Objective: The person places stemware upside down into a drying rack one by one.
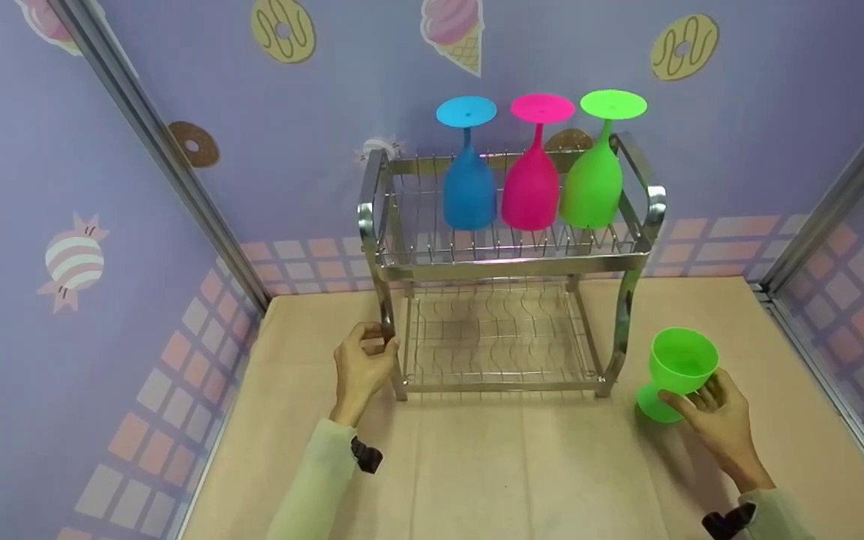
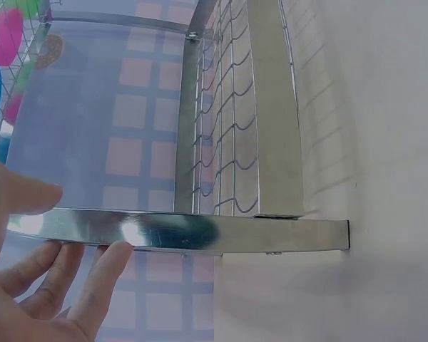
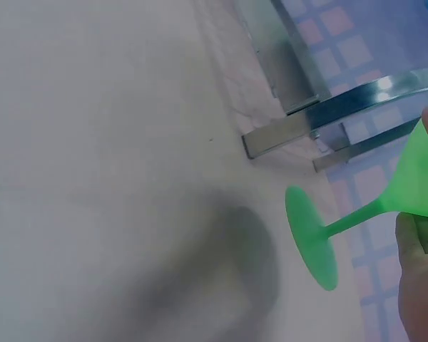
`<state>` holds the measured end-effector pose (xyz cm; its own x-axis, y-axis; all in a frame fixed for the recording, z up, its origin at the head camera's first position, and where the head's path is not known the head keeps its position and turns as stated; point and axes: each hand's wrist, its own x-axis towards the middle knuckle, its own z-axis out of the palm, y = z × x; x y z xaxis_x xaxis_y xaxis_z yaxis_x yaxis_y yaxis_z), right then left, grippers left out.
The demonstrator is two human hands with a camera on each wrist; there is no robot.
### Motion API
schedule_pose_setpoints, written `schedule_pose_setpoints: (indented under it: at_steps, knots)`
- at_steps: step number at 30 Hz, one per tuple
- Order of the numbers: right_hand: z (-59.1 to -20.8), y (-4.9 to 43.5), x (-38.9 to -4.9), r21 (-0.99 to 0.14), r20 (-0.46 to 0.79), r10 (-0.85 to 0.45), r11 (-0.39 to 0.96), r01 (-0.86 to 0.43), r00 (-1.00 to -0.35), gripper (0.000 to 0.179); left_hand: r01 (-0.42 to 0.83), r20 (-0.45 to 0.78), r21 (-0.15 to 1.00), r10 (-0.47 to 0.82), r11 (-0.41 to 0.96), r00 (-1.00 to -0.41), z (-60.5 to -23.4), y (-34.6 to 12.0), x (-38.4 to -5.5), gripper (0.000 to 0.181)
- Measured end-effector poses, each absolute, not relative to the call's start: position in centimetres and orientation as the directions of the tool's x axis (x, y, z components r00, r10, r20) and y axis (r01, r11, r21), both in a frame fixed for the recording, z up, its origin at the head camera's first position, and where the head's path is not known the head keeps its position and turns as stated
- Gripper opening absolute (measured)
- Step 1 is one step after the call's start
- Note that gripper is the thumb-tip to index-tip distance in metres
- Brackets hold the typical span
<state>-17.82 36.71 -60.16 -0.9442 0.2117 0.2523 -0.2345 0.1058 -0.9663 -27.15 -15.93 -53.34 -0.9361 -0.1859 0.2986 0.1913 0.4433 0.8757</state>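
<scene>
My right hand (image 1: 724, 420) grips a green goblet (image 1: 685, 356) by its bowl, to the right of a two-tier metal dish rack (image 1: 507, 268). The goblet is upright, and its foot looks a little above the tabletop in the right wrist view. With thumb and fingers on opposite sides, my left hand (image 1: 363, 367) holds the rack's left front leg (image 2: 171, 231). On the upper tier a blue goblet (image 1: 469, 187), a pink goblet (image 1: 531, 187) and another green goblet (image 1: 593, 187) stand upside down in a row, feet up.
The rack's lower tier (image 1: 503, 330) is a wavy wire shelf close to the beige tabletop (image 1: 477, 465). Purple patterned panels (image 1: 342, 90) rise behind and at both sides, with metal posts (image 1: 177, 157) at the corners.
</scene>
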Motion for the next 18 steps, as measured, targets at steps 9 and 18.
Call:
schedule_pose_setpoints:
  at_steps: [9,18]
  knots:
    - [-57.3,35.7,-17.6,-0.945,0.325,0.166,0.089,-0.314,-0.931,0.088,0.202,0.28,0.89,-0.143,0.408,-0.949,-53.1,-16.3,-25.9,0.038]
    - [-54.4,34.0,-17.3,-0.891,0.453,0.116,0.013,-0.455,-0.884,0.091,0.248,0.321,0.868,-0.104,0.431,-0.941,-51.6,-15.9,-24.6,0.043]
